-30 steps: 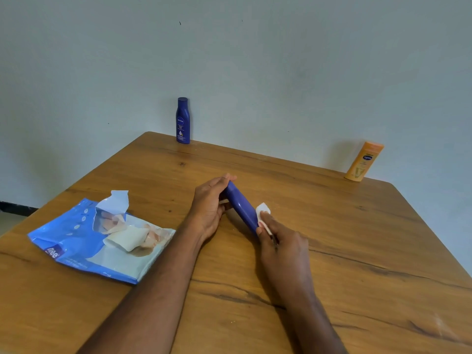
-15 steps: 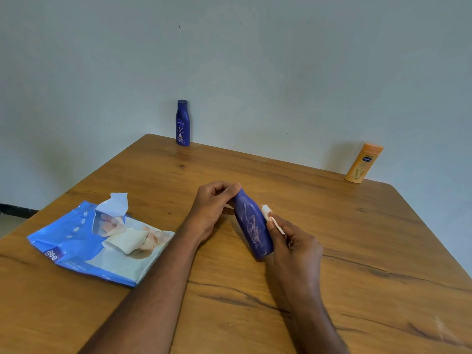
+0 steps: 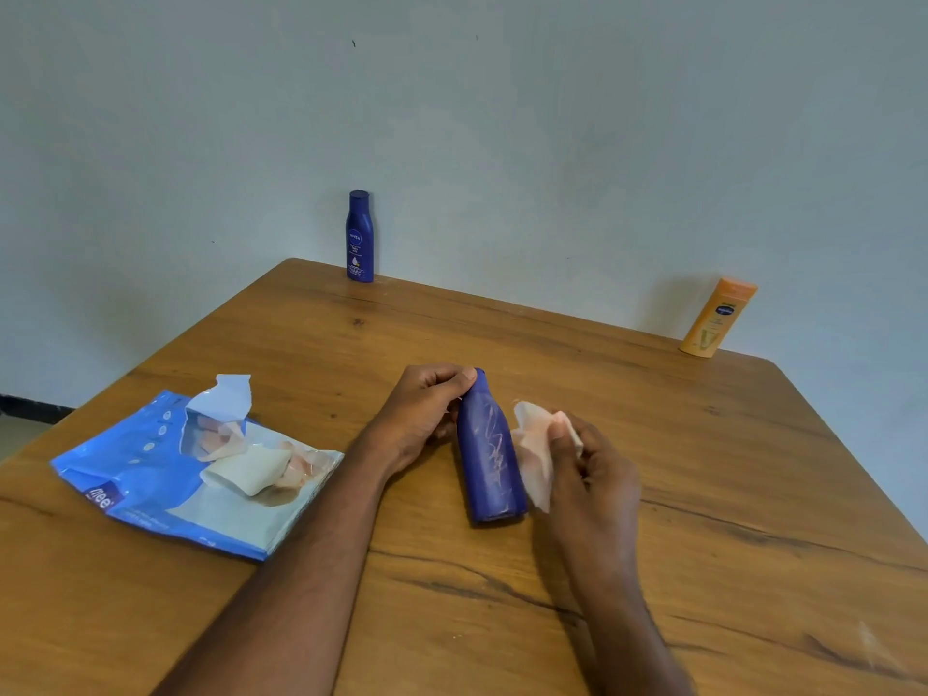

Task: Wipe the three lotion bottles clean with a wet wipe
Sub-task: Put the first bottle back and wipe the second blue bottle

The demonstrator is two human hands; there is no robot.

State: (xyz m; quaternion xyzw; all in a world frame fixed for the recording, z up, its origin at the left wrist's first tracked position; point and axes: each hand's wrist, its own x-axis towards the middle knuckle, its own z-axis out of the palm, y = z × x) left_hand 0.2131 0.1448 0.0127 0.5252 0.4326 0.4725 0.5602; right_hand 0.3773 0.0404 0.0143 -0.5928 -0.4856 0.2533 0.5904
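On the wooden counter, the left hand curls its grip around the cap end of a dark blue lotion bottle, which lies streaked with pinkish marks. Just right of that bottle, the right hand pinches a wet wipe against its side. Left of the bottle lies an open wipes pack; beyond it stand a second blue bottle and an orange bottle.

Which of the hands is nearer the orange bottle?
Right. The right hand, holding the wipe, lies nearer the orange bottle at the table's far right; the left hand is further left.
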